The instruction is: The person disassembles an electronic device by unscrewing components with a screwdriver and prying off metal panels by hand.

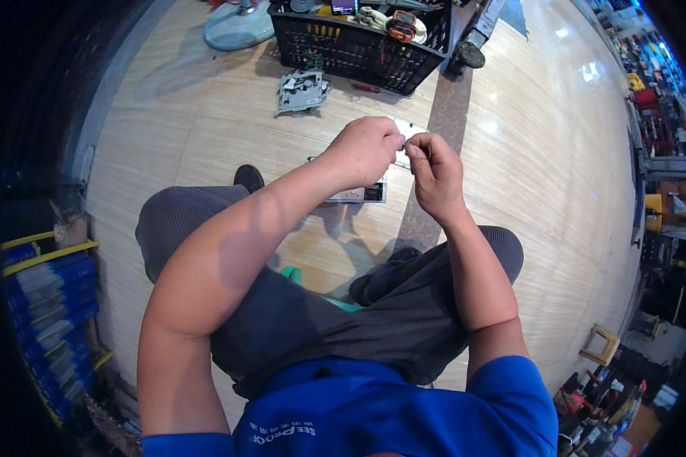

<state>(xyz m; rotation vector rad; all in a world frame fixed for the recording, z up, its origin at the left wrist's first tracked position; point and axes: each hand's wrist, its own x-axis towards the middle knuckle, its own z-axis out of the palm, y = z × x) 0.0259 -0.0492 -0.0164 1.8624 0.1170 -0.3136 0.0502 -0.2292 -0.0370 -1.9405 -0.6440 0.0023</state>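
Note:
My left hand point(364, 152) and my right hand point(439, 177) meet in front of me with their fingertips almost touching. Thumb and fingers are pinched together on both. Whatever sits between the fingertips is too small to make out. Just behind them shows a pale flat plate point(402, 159) with a row of small marks or slots; whether a hand touches it I cannot tell. Under my left wrist is a metal device casing point(373, 193), largely hidden by the hand and forearm.
On the tiled floor beyond lie a silvery metal drive-like part point(302, 93) and a red-handled tool point(366, 87). A black plastic crate point(358, 53) full of tools stands behind them, beside a round pale base point(238, 29). Stocked shelves point(655, 114) line the right; blue boxes point(53, 305) stand left.

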